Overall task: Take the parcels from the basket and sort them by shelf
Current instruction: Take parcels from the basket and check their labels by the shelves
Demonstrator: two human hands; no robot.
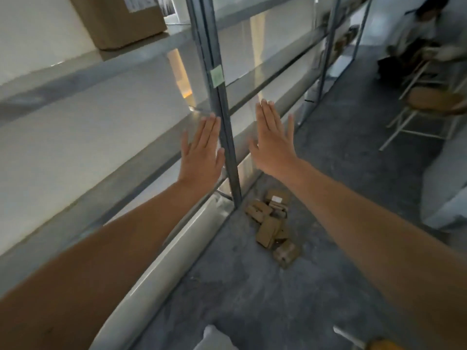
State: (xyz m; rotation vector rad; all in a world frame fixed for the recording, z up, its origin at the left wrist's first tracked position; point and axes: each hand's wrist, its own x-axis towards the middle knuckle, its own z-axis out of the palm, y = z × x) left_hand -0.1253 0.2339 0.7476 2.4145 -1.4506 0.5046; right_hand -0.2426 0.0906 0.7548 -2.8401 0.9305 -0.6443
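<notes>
- Grip state: left grip (202,152) and right grip (274,145) are both spread wide and flat, fingers straight, backs to the camera, holding nothing. One is on each side of the grey metal shelf upright (214,46). Whether either touches it cannot be told.
- Small brown cardboard parcels (270,223): a loose heap on the grey concrete floor (252,299), at the floor's edge along the shelving, just beside the upright's foot.
- Pale green label (216,75): stuck on the upright, above both grips.
- Large brown cardboard box (118,21): on an upper white shelf board (63,72), near its front edge.
- Seated person (424,34) and white-framed, wooden-seated chair (434,99): at the floor's far right, well apart from the parcels.
</notes>
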